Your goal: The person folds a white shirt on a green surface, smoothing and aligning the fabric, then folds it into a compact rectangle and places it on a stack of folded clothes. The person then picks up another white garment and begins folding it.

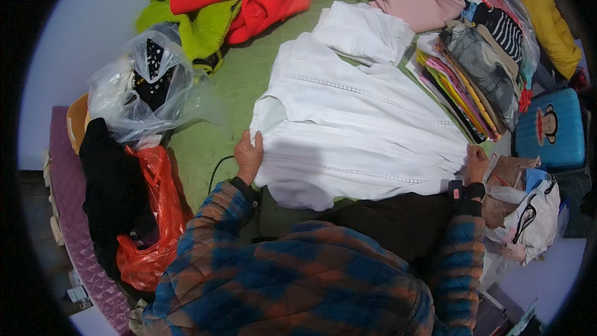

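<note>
A white garment with openwork trim lines lies spread sideways in front of me, its neck opening toward the left. My left hand pinches its edge beside the neck opening. At the other end, my right hand is closed on the gathered lower edge. The fingertips of both hands are partly hidden by the cloth. Just beyond the garment lies a folded white cloth. A stack of folded clothes in many colours sits to the right, close by the garment's far edge.
Everything rests on a green bedcover. On the left are a clear plastic bag, a red plastic bag and black clothing. Red cloth and green cloth lie far left. A blue case stands right.
</note>
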{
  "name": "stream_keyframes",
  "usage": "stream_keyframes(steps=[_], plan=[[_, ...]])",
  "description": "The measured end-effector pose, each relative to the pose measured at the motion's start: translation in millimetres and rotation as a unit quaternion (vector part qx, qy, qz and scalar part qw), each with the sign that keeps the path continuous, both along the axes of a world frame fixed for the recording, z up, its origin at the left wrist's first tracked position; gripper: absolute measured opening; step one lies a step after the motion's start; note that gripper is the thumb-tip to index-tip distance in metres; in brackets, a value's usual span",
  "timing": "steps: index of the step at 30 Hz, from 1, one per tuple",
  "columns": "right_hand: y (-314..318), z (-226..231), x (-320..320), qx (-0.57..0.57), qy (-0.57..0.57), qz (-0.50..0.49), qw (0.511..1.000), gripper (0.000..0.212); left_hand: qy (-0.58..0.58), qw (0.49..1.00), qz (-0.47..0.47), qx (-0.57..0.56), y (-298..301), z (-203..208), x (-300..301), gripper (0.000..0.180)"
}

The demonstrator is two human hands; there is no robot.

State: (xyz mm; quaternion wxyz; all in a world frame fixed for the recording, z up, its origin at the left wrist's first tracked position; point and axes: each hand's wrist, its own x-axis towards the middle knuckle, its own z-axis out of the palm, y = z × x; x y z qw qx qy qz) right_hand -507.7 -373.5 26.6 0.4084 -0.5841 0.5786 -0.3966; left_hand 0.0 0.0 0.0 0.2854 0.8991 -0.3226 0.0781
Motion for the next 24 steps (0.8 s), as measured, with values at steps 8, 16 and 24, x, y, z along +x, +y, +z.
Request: stream_keyframes(steps=[8,16,24], plan=[[14,34,16,0.002,-0.012,-0.039,0.999,0.026,-0.012,1.0,0.001,-0.011,-4,3,-2,0.026],[24,46,30,0.146,0.037,0.012,0.988,0.029,0.082,0.992,0.0,-0.092,0,8,2,0.028],[12,24,12,0.044,0.042,0.003,0.998,0.031,0.123,0.988,-0.002,-0.089,2,4,12,0.027]])
